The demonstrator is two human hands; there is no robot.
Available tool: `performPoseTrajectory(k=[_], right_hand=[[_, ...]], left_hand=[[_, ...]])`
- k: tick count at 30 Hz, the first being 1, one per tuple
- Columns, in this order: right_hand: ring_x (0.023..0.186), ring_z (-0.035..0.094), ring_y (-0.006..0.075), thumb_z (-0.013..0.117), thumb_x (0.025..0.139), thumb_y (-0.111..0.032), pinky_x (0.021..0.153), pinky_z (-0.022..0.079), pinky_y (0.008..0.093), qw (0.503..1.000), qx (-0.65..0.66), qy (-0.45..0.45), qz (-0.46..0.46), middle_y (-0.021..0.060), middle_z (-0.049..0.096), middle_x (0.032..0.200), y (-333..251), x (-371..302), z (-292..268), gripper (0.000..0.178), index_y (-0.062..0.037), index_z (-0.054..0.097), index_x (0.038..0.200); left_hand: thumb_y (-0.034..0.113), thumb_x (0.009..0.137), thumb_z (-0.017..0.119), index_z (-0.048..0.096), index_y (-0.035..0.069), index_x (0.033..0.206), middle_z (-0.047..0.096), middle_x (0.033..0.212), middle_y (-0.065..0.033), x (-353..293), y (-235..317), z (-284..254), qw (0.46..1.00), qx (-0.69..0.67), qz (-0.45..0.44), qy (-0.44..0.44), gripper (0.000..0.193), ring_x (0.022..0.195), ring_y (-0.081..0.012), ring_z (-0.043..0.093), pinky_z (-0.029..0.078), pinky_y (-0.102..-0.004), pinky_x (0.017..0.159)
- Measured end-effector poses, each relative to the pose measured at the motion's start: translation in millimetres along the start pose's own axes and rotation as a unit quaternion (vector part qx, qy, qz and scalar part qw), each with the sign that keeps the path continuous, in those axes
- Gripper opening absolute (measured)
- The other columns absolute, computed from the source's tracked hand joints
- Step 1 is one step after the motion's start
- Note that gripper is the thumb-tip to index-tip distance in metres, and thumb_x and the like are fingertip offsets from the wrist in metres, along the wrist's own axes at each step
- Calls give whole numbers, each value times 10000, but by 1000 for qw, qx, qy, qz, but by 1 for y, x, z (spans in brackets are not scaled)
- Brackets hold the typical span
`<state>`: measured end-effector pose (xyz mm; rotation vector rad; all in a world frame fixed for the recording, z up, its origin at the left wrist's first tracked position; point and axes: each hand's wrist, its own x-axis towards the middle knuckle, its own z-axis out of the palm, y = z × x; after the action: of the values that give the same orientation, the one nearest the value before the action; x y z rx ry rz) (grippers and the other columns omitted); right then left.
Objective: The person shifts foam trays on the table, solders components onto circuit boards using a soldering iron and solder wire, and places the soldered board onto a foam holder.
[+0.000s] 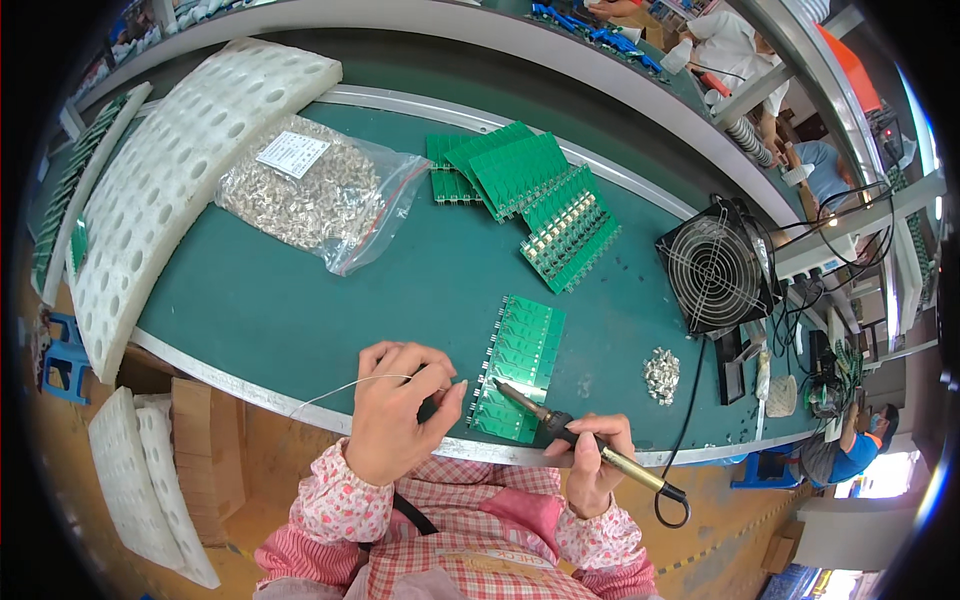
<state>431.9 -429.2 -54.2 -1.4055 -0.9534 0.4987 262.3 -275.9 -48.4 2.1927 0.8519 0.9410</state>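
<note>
A green circuit board panel (528, 345) lies on the table in front of me, with a row of metal contacts along its left edge. My right hand (598, 455) grips a soldering iron (560, 424), whose tip reaches the panel's left side. Just left of the board, my left hand (400, 410) is closed in a pinch on thin solder wire (345, 386), and the wire trails off to the left. Whether the wire's end touches the iron's tip is too small to tell.
Stacked green panels (520, 170) lie at the back. A clear bag of small metal parts (310, 195) is beside perforated white foam (190, 130). On the right are a pile of small parts (661, 376), a black fan (712, 268) and cables. Other people work beyond.
</note>
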Motion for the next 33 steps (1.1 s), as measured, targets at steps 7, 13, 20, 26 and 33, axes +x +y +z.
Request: performPoseTrajectory(k=[7,13,20,26,33], right_hand=[[631,675,159,554,917,-105,564,537,258,1000,-1,2,31,126,653,766,-1,2,1,148,34,553,968],[648,681,155,560,915,-105,573,537,255,999,-10,-7,47,127,665,756,-3,3,0,145,29,549,968],[648,681,154,557,912,-90,580,539,257,999,-9,-10,52,128,666,758,-4,4,1,129,25,546,970],[648,681,159,562,904,-65,586,544,261,1000,-6,-12,27,129,662,773,-4,1,1,112,32,553,960],[633,672,161,551,911,-68,568,535,259,999,-21,1,32,132,652,760,-5,2,4,108,29,550,960]], left_hand=[[65,737,717,551,78,703,610,875,-11,2,1,0,1000,13,10,-20,171,819,-227,559,363,-395,886],[69,732,723,551,83,705,604,892,-10,2,0,2,999,29,18,-16,174,829,-230,554,362,-396,865],[75,730,728,554,89,701,605,895,-8,3,0,1,999,32,24,-14,177,827,-228,555,359,-395,860],[82,730,734,560,91,692,608,890,-6,1,2,1,999,37,34,-4,178,825,-223,561,360,-396,860],[73,754,711,565,77,725,623,875,-25,-5,-2,-1,1000,4,20,-3,149,828,-237,576,381,-387,853]])
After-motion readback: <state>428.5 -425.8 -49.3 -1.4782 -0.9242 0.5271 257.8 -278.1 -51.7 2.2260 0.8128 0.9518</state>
